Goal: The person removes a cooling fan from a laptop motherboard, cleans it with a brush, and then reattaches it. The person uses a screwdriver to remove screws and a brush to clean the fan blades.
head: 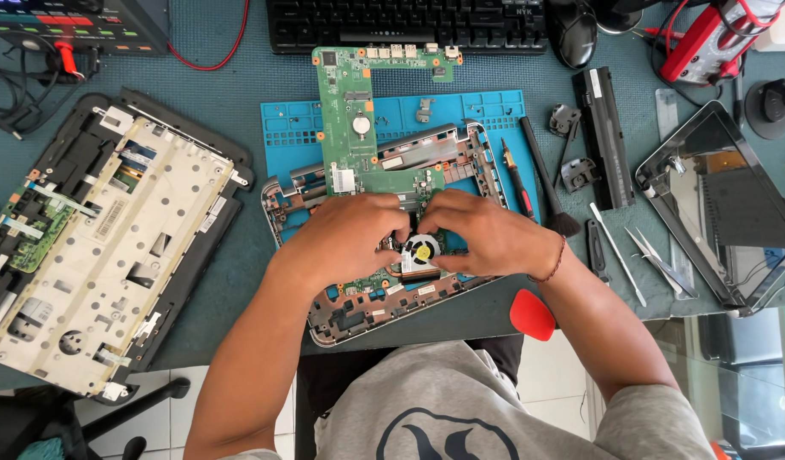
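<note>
An opened laptop base (358, 311) lies on a blue work mat (486, 111), with a green circuit board (345, 111) resting across it and reaching toward the keyboard. A small round cooling fan (421, 252) with a yellow hub sits in the base. My left hand (345, 238) and my right hand (486, 234) meet over the fan, fingertips pinching at its upper edge. What the fingers grip is hidden under them.
A laptop palmrest with keyboard tray (103, 247) lies upside down at left. A battery (603, 136), screwdriver (518, 181), brush (546, 179), tweezers (656, 260) and a screen panel (724, 204) lie at right. A red pick (531, 315) sits at the table's front edge. A black keyboard (409, 21) is behind.
</note>
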